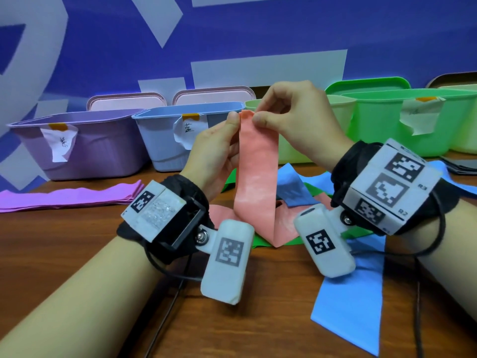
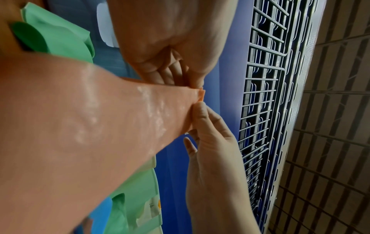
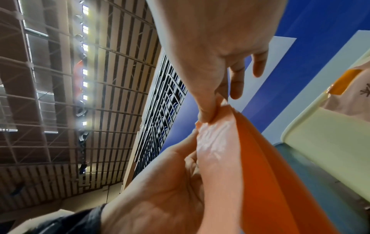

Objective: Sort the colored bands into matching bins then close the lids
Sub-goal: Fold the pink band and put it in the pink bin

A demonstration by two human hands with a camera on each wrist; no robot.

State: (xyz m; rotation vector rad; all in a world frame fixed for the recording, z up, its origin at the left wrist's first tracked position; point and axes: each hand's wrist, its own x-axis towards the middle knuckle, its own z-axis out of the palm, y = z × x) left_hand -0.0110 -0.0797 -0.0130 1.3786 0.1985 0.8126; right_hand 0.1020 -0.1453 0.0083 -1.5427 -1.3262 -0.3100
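A salmon-orange band (image 1: 255, 171) hangs upright above the table, its lower end folded onto the band pile. My left hand (image 1: 236, 122) pinches the band's top left corner with the thumb in front. My right hand (image 1: 255, 116) pinches the top edge beside it, fingers curled. The left wrist view shows the band (image 2: 90, 126) running to both pinches, left hand (image 2: 195, 109) below and right hand (image 2: 197, 86) above. In the right wrist view my right hand (image 3: 208, 117) nips the end of the band (image 3: 230, 158). The purple bin (image 1: 77, 146), blue bin (image 1: 167, 135), pale yellow-green bin (image 1: 309, 130) and green bin (image 1: 400, 120) stand open along the back.
A purple band (image 1: 69, 198) lies flat at the left. Blue bands (image 1: 353, 293) and a green band (image 1: 229, 182) lie tangled under my hands. Pink lids (image 1: 126, 102) and a green lid (image 1: 366, 85) lean behind the bins. Cables trail from both wrists.
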